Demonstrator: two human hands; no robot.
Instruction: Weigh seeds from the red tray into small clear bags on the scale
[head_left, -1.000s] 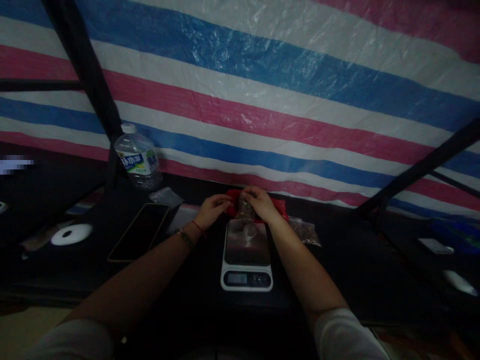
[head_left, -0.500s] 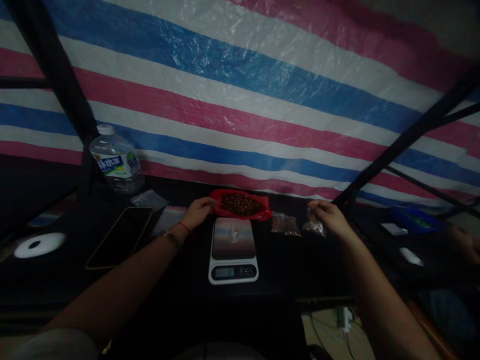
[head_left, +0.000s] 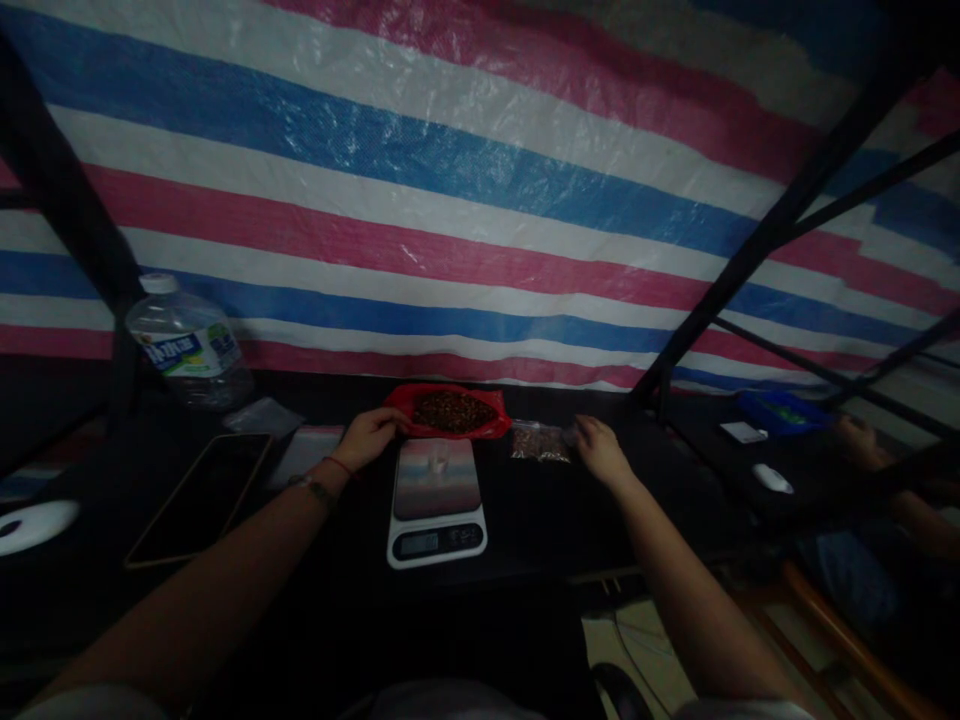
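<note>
A red plastic bag [head_left: 491,428], opened out with dark brown grains or beans [head_left: 454,411] inside, lies behind a white kitchen scale [head_left: 437,500]. My left hand [head_left: 369,435] pinches the bag's left edge. A small clear cup-like object [head_left: 438,458] is on the scale's plate. To the right of the red bag, two small clear bags of reddish-brown grains [head_left: 538,442] lie side by side. Close beside them is my right hand [head_left: 602,450], fingers curled down, with a pale bit of clear plastic showing at the fingertips. The rest of that small bag is hidden under the hand.
On the left are a large clear bottle [head_left: 196,350], a phone [head_left: 201,500], empty clear bags [head_left: 304,458] and a white oval object [head_left: 37,525]. Farther right are a blue tray [head_left: 787,412], a white mouse-shaped object [head_left: 772,478] and another person's hand [head_left: 862,442]. Dark frame posts flank the table.
The view has shifted right, so the table things appear farther left. My right hand has moved closer to the two small bags, covering the one it held. My left hand stays at the red bag.
</note>
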